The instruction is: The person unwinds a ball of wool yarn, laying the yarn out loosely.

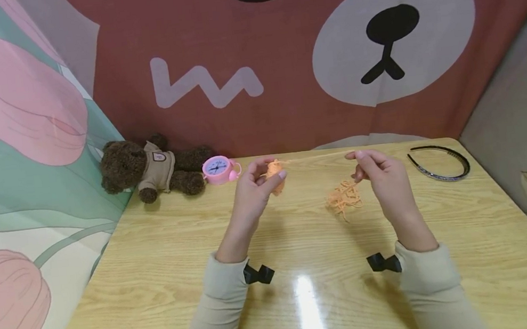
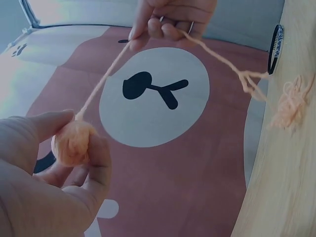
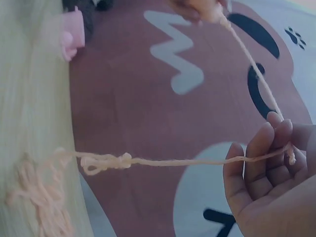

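Note:
My left hand (image 1: 250, 191) grips a small wound ball of orange yarn (image 1: 275, 176) between thumb and fingers, above the table. From the ball a strand of yarn (image 2: 104, 79) runs taut across to my right hand (image 1: 386, 181), which pinches it between thumb and fingertips. Below the right hand the strand hangs down through a looped knot (image 3: 106, 162) to a loose tangle of the same yarn (image 1: 344, 196) on the table. In the left wrist view the ball (image 2: 74, 142) sits among the curled fingers, which hide part of it.
On the wooden table (image 1: 160, 282), a brown teddy bear (image 1: 158, 167) lies at the back left beside a pink alarm clock (image 1: 218, 169). A black headband (image 1: 441, 164) with a glittery band lies at the back right. A printed cloth (image 1: 279, 34) hangs behind the table.

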`<control>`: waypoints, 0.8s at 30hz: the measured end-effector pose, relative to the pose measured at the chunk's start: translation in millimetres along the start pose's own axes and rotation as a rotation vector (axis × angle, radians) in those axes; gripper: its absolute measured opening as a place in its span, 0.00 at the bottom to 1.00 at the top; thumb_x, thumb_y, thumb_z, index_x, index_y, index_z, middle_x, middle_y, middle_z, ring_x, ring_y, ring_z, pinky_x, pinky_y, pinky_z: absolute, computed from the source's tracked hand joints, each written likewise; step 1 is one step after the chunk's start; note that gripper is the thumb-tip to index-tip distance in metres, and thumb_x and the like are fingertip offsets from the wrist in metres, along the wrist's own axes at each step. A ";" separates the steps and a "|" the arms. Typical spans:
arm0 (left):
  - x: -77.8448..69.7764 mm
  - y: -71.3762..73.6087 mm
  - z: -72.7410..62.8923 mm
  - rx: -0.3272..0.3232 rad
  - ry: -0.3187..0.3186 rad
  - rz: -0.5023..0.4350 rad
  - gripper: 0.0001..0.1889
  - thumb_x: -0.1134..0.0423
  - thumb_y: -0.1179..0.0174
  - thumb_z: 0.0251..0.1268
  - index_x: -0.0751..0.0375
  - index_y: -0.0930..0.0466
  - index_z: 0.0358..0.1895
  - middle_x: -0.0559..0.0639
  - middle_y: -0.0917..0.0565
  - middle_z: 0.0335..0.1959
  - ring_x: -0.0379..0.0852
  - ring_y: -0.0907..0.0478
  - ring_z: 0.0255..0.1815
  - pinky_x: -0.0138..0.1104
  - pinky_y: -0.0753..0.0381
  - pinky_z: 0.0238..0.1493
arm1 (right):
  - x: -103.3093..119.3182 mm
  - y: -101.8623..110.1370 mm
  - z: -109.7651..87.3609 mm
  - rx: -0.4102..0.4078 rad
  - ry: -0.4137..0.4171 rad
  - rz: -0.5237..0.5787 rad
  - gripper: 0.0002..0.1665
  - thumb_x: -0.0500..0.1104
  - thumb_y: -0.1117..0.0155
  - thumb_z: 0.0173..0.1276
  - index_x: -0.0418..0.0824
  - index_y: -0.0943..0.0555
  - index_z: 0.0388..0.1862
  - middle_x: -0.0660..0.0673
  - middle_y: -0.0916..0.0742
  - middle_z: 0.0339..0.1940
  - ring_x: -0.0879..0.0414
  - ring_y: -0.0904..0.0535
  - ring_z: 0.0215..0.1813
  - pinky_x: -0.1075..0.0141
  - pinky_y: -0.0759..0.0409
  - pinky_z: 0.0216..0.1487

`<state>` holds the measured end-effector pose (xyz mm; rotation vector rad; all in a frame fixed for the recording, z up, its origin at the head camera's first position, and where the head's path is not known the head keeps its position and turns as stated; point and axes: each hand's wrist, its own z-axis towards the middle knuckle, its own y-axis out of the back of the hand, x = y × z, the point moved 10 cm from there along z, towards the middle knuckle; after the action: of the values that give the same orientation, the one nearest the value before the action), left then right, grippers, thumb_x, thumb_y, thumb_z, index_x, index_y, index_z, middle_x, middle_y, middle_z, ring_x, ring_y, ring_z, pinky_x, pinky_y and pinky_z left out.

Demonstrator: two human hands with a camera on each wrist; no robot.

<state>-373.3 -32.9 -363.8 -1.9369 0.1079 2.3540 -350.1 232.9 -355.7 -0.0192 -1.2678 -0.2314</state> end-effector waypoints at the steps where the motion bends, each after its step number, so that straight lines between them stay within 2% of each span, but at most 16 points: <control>1: 0.1 1.2 0.3 -0.007 0.000 -0.010 0.21 0.66 0.33 0.66 0.59 0.22 0.61 0.56 0.17 0.49 0.38 0.19 0.39 0.28 0.19 0.38 | -0.3 5.5 1.1 -0.021 -0.005 0.033 0.25 0.56 0.41 0.76 0.35 0.14 0.51 0.53 0.20 0.21 0.56 0.19 0.30 0.71 0.16 0.41; 5: 0.2 4.9 1.2 -0.030 -0.001 -0.045 0.20 0.67 0.34 0.67 0.59 0.23 0.61 0.58 0.14 0.48 0.37 0.18 0.37 0.30 0.17 0.37 | -2.3 28.8 4.1 -0.106 -0.010 0.182 0.26 0.53 0.36 0.73 0.29 0.16 0.50 0.51 0.20 0.20 0.57 0.21 0.27 0.72 0.15 0.39; 10: -2.1 9.1 1.5 -0.061 -0.019 -0.071 0.17 0.68 0.34 0.67 0.62 0.25 0.57 0.48 0.13 0.36 0.37 0.18 0.32 0.31 0.18 0.32 | -6.5 58.1 5.3 -0.220 -0.029 0.299 0.22 0.50 0.35 0.73 0.30 0.15 0.48 0.49 0.21 0.18 0.58 0.22 0.24 0.72 0.14 0.38; 12: -3.1 9.8 1.5 -0.066 -0.027 -0.078 0.15 0.68 0.35 0.67 0.63 0.24 0.55 0.46 0.15 0.35 0.38 0.18 0.31 0.29 0.20 0.31 | -8.7 67.6 5.7 -0.255 -0.038 0.325 0.21 0.50 0.35 0.73 0.30 0.15 0.47 0.49 0.21 0.19 0.58 0.22 0.23 0.72 0.15 0.37; 15: -3.1 10.6 2.0 -0.068 -0.033 -0.102 0.12 0.68 0.36 0.69 0.63 0.22 0.54 0.47 0.17 0.38 0.40 0.18 0.34 0.27 0.21 0.30 | -12.2 78.4 6.2 -0.288 -0.049 0.348 0.22 0.50 0.35 0.73 0.30 0.15 0.47 0.48 0.22 0.19 0.57 0.22 0.23 0.72 0.15 0.35; 20: -3.8 15.1 2.7 -0.086 -0.040 -0.131 0.12 0.67 0.39 0.72 0.63 0.21 0.55 0.47 0.18 0.40 0.41 0.17 0.36 0.26 0.21 0.30 | -16.2 95.0 5.7 -0.344 -0.060 0.388 0.22 0.51 0.34 0.72 0.30 0.15 0.46 0.48 0.22 0.19 0.57 0.22 0.23 0.71 0.14 0.34; 24: -5.5 15.1 3.3 -0.075 -0.048 -0.127 0.13 0.67 0.38 0.72 0.63 0.21 0.56 0.45 0.17 0.38 0.40 0.18 0.35 0.26 0.21 0.30 | -20.4 108.7 4.2 -0.406 -0.063 0.446 0.21 0.48 0.34 0.72 0.29 0.15 0.45 0.47 0.23 0.19 0.56 0.23 0.21 0.71 0.14 0.32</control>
<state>-377.3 -47.7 -357.8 -1.8574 -0.1051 2.3510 -339.8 343.0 -361.5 -0.6551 -1.2272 -0.0981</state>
